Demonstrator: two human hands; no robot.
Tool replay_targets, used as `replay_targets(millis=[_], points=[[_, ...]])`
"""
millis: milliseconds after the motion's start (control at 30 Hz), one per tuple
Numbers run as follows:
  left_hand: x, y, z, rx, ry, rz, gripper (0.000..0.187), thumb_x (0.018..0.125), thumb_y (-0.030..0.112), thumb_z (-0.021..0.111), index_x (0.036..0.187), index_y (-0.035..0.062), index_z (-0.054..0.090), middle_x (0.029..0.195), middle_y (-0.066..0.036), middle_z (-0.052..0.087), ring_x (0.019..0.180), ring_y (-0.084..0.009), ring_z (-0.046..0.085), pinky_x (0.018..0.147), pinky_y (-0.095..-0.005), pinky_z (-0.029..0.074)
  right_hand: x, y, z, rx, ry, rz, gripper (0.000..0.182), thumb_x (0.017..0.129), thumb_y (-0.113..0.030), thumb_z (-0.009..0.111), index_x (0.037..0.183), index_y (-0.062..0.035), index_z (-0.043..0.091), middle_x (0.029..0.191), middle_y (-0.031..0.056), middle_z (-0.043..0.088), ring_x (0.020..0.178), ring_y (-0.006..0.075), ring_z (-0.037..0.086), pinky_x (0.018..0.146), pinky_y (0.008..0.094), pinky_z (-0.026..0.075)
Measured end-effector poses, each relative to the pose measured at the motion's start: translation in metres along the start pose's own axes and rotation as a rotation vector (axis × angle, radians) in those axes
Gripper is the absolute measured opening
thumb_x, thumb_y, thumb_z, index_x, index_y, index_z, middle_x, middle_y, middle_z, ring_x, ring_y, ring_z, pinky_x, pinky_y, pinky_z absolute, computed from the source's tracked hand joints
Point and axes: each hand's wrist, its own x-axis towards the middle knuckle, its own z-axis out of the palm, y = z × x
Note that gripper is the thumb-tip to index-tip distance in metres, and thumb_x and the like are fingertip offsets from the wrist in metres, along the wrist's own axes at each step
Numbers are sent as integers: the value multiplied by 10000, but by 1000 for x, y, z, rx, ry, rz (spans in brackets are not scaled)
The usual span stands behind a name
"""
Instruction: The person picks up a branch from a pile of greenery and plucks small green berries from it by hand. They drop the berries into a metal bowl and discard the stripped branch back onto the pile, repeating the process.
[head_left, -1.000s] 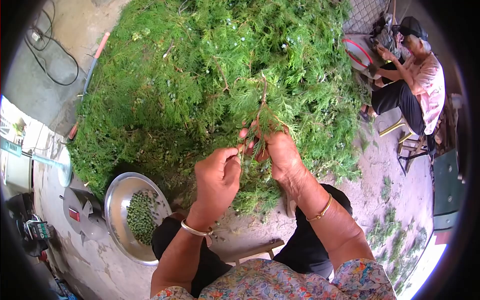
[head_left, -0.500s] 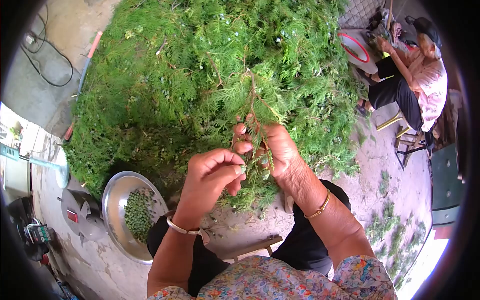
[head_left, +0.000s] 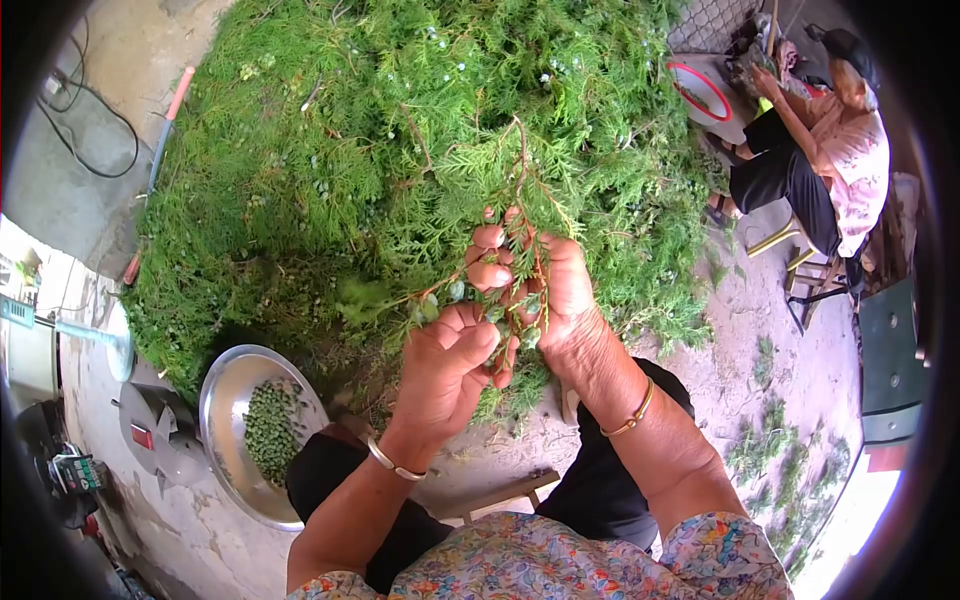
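Observation:
My right hand (head_left: 560, 295) is closed around a leafy cypress branch (head_left: 522, 165), whose brown stem rises above the fingers. Close beside it, my left hand (head_left: 450, 365) has thumb and fingers pinched together among the branch's green cones (head_left: 428, 306). A cone appears at the thumb tip, though the fingers partly hide it. Beyond both hands lies a large heap of cut cypress branches (head_left: 280, 180). At lower left, a metal basin (head_left: 225, 400) holds many picked green cones (head_left: 272, 430).
Another person (head_left: 835, 150) sits at right near a red-rimmed basin (head_left: 725, 95). A pale blue fan (head_left: 118, 340) stands at left. Loose sprigs (head_left: 780, 455) lie on the floor at right. A long-handled tool (head_left: 170, 120) rests along the heap's left edge.
My left hand has moved slightly right and up against the branch, its fingers now in among the cones. A side sprig with cones now sticks out left above it. My right hand keeps its hold.

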Motion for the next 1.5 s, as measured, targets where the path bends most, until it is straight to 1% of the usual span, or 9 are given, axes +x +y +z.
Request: replay_targets(millis=[167,400,567,800,900,967,1100,1300,1500], points=[[1,2,8,-49,97,8,246,864,189,600,967,-23,534,859,-119,604,611,-167,563,455,-273,435,-2,9,0,-61,81,17,168,875,-199,487,958,-54,467,817,41,482,639,160,399,525,278,372],[0,10,8,-109,128,-98,196,887,199,567,972,23,545,783,-85,583,558,-142,534,429,-253,408,1,6,-4,-72,55,30,163,866,-198,478,952,-60,464,834,34,485,643,162,415,525,283,388],[0,5,-3,-47,136,-114,158,893,212,567,839,67,536,658,-10,529,542,-107,515,416,-230,380,0,12,-1,-92,89,7,180,862,-184,484,979,-48,470,839,47,492,637,168,418,521,295,386],[-2,10,9,-173,114,-156,120,869,107,558,776,56,503,800,-88,590,559,-166,539,428,-271,391,-1,10,-5,-28,56,66,214,852,-191,493,1016,-54,472,835,48,494,639,168,420,515,295,385],[-1,7,9,-204,110,-170,74,852,62,546,797,49,499,876,-120,601,574,-195,551,430,-291,393,-4,12,0,-47,66,53,190,855,-158,455,1020,-65,458,835,49,502,622,163,428,503,290,391],[-2,3,9,-115,154,-117,159,883,140,505,1004,43,540,855,-77,602,589,-141,534,442,-256,394,-4,12,1,-61,84,39,173,858,-123,412,1021,-74,445,837,49,511,610,159,439,493,285,400],[-2,3,3,-183,146,-163,60,848,66,563,861,45,508,802,-82,579,550,-138,506,433,-258,383,-2,3,3,-20,76,44,179,857,-131,442,1028,-78,453,825,46,515,597,141,434,467,251,380],[-11,1,1,-116,50,-150,137,860,100,546,967,17,521,721,-83,556,528,-123,474,440,-251,382,-1,-28,23,44,156,-236,141,897,-143,472,994,-41,476,788,63,525,557,137,390,427,227,346],[-4,4,-14,-294,-41,-132,229,856,142,506,1037,3,528,865,-155,598,636,-176,543,532,-299,446,-10,-36,16,-6,8,-156,142,899,-139,447,994,-37,474,797,67,525,570,154,399,485,252,355]])
